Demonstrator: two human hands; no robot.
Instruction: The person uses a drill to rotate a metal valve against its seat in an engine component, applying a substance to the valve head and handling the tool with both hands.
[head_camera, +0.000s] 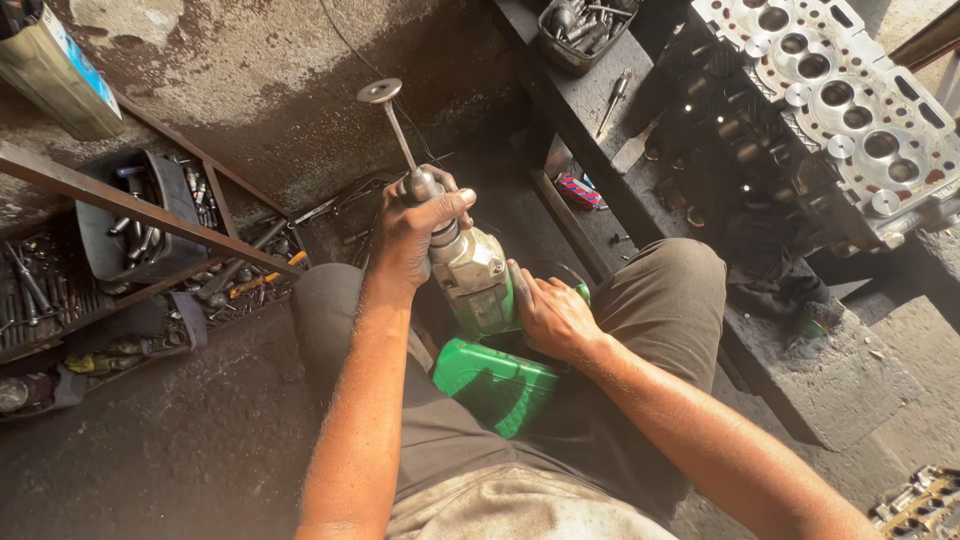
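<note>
Valve (390, 115) stands in the drill's (480, 300) chuck, its stem slanting up and left from the lap, disc end farthest away. Left hand (415, 235), the nearer one, is clamped around the chuck; right hand (550, 318) is closed on the green body.

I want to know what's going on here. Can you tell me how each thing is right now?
Left hand: grip closed around the drill's chuck.
Right hand: wrapped on the drill body.
Green drill: held over the lap, nose up.
Engine valve: stem in the chuck, disc end up.
Cylinder head: lying on the bench, untouched.
Tool tray: full of tools.
</note>
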